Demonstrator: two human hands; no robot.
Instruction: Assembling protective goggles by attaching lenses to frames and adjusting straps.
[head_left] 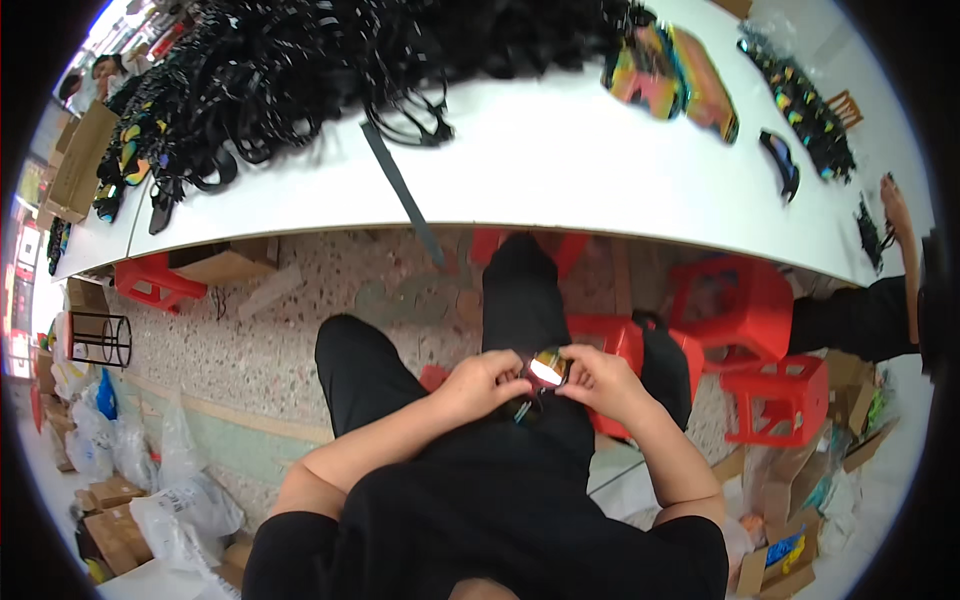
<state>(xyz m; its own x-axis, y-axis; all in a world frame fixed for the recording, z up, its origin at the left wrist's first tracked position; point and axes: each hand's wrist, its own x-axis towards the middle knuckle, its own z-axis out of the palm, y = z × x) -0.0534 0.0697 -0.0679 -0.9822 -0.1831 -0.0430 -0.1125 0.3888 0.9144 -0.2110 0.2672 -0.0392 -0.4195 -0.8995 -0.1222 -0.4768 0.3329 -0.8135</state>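
Observation:
Above my lap, both hands hold a pair of mirrored sunglasses [546, 369] with a shiny yellow-orange lens and a dark frame. My left hand [487, 382] pinches its left side between thumb and fingers. The right side is gripped by my right hand [597, 380], thumb below and fingers above. A bright reflection whitens part of the lens. Part of the frame hangs below, between the hands, against my black trousers; its details are too dark to make out.
Across the white table [540, 180] lies a large heap of black eyewear frames [300, 70]. Stacked mirrored lenses [700, 80] and single sunglasses [780, 165] lie to the right. A grey strip [395, 180] overhangs the edge. Red stools [735, 305], another person's arm [905, 240] and cartons [120, 530] surround me.

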